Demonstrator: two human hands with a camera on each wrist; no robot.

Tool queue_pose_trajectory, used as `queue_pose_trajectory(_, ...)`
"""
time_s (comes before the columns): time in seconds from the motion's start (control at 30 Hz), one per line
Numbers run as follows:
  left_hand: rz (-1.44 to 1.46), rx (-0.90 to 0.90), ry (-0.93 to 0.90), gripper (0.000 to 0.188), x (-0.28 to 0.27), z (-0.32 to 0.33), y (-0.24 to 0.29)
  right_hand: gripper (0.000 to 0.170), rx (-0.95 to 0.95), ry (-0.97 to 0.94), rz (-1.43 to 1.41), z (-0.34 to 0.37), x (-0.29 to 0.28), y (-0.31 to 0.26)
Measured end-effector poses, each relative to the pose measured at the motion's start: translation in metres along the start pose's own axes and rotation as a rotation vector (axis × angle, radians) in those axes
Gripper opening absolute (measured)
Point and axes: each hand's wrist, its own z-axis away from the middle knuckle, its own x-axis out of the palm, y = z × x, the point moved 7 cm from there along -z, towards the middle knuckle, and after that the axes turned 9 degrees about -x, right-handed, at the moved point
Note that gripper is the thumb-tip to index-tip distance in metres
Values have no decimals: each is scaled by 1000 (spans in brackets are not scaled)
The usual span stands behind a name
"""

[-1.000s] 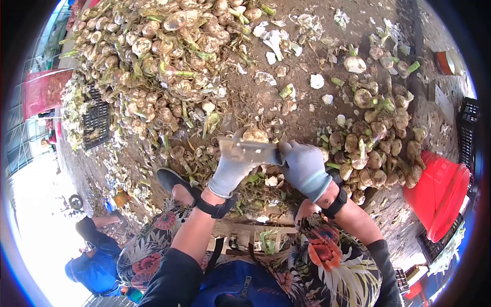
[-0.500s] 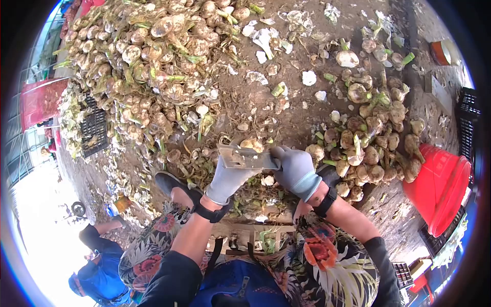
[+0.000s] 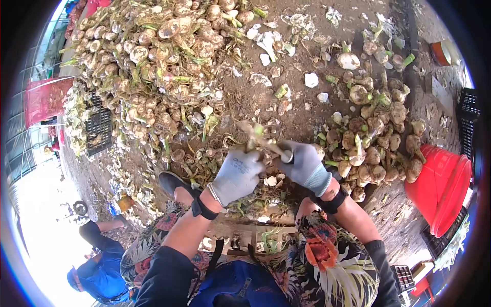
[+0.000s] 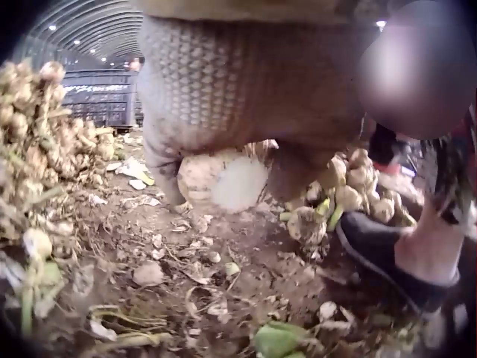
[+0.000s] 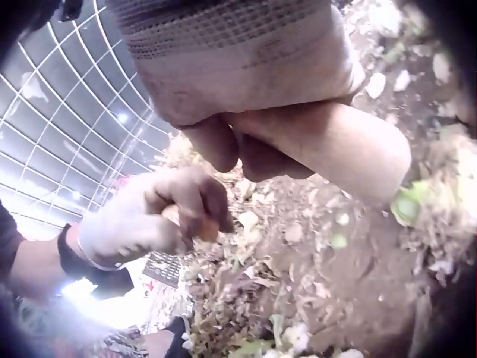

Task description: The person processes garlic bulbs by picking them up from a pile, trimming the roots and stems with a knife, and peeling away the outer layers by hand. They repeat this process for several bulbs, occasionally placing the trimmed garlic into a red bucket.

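Observation:
My gloved left hand grips a garlic bulb, whose pale cut face shows below the fingers in the left wrist view. My gloved right hand holds a knife by its thick rounded handle. Motion blurs the blade, which points up and left just beyond the left hand. A green stem piece overlaps the blade in the head view. Both hands are close together above the soil, in front of the knees.
A large heap of garlic lies at the far left, with a smaller pile at the right. A red bucket leans beside that pile. Black crates stand at the sides. Another person sits at lower left.
The left hand has turned over, now showing its printed glove side. The knife, earlier broad and level across the left hand, has swung to a slant up and left.

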Motion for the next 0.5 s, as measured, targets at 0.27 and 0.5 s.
queue_pose_trajectory(0.27, 263, 435, 186, 19, -43, -26, 108, 33, 389, -138, 152, 41, 48, 92)
queue_pose_trajectory(0.5, 747, -835, 474, 60, -21, -34, -73, 24, 362, 161, -254, 43, 24, 114)
